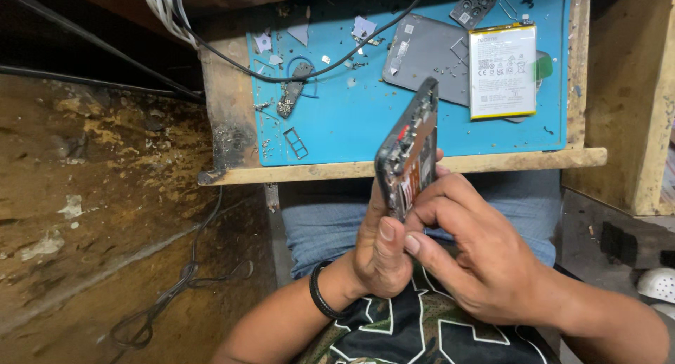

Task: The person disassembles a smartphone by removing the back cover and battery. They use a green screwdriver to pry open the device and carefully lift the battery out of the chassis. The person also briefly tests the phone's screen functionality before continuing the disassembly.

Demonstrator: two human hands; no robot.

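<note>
Clearly both hands are busy with an opened phone [408, 150], held edge-on above the lap, just in front of the wooden ledge [394, 169] of the bench. Left hand [380, 248] is closed around the phone's lower end, thumb pressed up its near side; right hand [471, 255] curls in from the other side, its fingers [439, 199] bent against the exposed innards, where a dark frame, a red patch and an orange strip show. Judging by the bared interior and the parts laid out, the step in hand looks like work inside a stripped handset; whether the right fingertips pinch a part or only press on it, I cannot tell, as the phone hides them. Any further move would call for a firm left grip and fine, light fingertip work, since the inner parts seem thin and delicate. On the blue mat [337, 132], smooth and rubbery and littered with tiny screws and scraps, lie a flat white battery [503, 70] with yellow edges, a matte grey back cover [422, 55] under it, a small metal card tray [296, 143] and a black cable [351, 55]. Rough, stained wood frames the mat
</note>
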